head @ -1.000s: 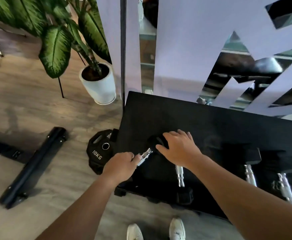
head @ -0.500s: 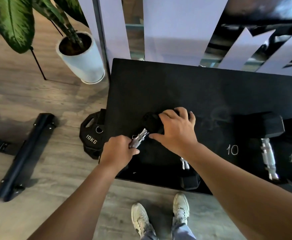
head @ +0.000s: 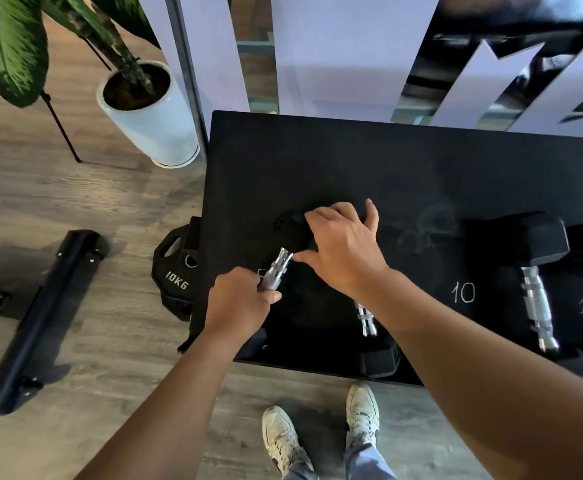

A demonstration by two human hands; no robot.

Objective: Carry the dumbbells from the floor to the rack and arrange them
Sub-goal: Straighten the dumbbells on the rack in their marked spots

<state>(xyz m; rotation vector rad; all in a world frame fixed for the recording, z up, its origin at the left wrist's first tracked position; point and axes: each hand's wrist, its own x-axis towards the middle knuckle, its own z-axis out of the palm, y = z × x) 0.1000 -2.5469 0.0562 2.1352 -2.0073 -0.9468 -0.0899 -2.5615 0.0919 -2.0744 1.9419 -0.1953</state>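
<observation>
On the black rack (head: pixel 387 168), a dumbbell (head: pixel 285 247) lies tilted near its left edge. The right hand (head: pixel 342 251) cups its far black head, fingers curled over it; the left hand (head: pixel 238 303) grips its knurled chrome handle at the near end.

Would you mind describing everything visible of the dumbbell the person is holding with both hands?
The dumbbell has a knurled, silvery metal handle and a black far head; its near head is hidden. It lies angled at the black rack's left end. The left hand grips the handle; the right hand rests on the far head.
</observation>
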